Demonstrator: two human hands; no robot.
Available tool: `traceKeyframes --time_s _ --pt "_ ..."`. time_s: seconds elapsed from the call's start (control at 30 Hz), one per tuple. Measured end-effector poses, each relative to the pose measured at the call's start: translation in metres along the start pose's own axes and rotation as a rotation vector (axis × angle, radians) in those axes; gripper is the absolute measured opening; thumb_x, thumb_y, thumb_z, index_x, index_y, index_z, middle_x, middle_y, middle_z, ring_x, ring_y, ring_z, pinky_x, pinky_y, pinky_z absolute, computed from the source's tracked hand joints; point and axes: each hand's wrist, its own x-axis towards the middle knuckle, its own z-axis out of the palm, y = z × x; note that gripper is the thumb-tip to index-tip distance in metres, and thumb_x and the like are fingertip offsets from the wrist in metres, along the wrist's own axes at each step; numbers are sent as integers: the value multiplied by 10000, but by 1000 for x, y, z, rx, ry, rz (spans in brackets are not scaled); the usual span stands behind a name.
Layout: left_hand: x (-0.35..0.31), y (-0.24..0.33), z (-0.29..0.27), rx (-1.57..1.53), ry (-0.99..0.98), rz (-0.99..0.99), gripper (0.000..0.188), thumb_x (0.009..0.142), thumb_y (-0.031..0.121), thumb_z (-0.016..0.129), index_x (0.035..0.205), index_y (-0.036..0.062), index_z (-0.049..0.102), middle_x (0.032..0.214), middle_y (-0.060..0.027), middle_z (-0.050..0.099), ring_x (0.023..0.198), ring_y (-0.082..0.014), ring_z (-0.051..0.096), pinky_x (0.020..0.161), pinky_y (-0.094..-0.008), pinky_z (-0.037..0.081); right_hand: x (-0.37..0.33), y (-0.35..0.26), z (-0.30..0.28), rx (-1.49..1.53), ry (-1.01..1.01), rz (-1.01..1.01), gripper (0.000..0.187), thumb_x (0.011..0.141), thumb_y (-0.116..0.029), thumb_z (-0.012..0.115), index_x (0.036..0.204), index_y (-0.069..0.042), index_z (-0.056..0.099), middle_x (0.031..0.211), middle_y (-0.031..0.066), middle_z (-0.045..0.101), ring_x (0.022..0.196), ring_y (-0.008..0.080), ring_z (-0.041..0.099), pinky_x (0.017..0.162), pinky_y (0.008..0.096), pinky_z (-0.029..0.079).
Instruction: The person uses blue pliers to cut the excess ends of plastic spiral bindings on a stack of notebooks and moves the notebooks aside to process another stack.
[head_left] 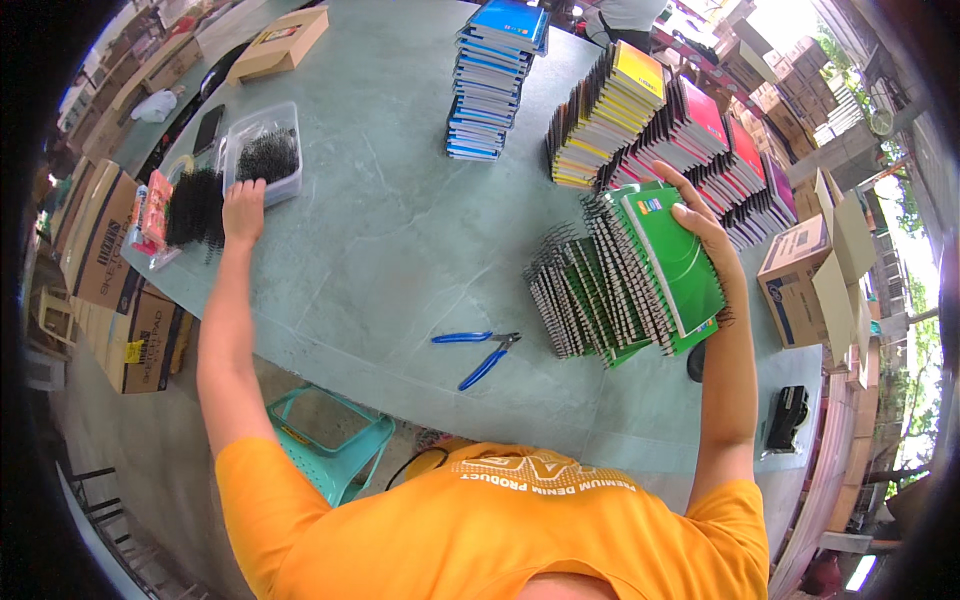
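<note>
My right hand point(703, 222) grips the top green spiral notebook point(670, 255) by its far right edge, thumb on the cover and fingers beyond it. Under it leans a stack of green notebooks point(590, 300) with black wire coils along their left edges. At the far left, my left hand point(244, 208) is at the near rim of a clear plastic tub point(292, 185), its fingers bent; what they hold, if anything, I cannot make out. Loose black spiral coils point(268, 156) lie in the tub. A bundle of black coils point(195, 210) sits just left of that hand.
Blue-handled cutting pliers point(478, 350) lie open near the table's front edge. Tall stacks of blue notebooks point(490, 90), yellow notebooks point(610, 110) and red notebooks point(690, 125) stand farther back. An open carton point(800, 275) is at right, near a black hole punch point(788, 418). A teal stool point(330, 440) stands below.
</note>
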Motion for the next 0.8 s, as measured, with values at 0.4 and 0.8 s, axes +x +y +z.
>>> traceKeyframes --time_s 0.4,0.8 --pt "-80 137 -116 -443 139 277 187 691 68 534 876 39 538 789 -79 525 798 -238 509 679 -345 432 3 6 -26 -40 18 -25 581 864 -320 492 1335 -26 320 1140 133 529 1014 202 539 875 289 437" --pt "-27 383 -208 -1912 350 -14 519 901 445 433 1163 1 492 1084 -190 544 1022 -286 512 891 -346 378 16 117 -80 644 110 82 632 884 -442 424 1313 14 335 1148 150 527 1004 242 543 890 324 424"
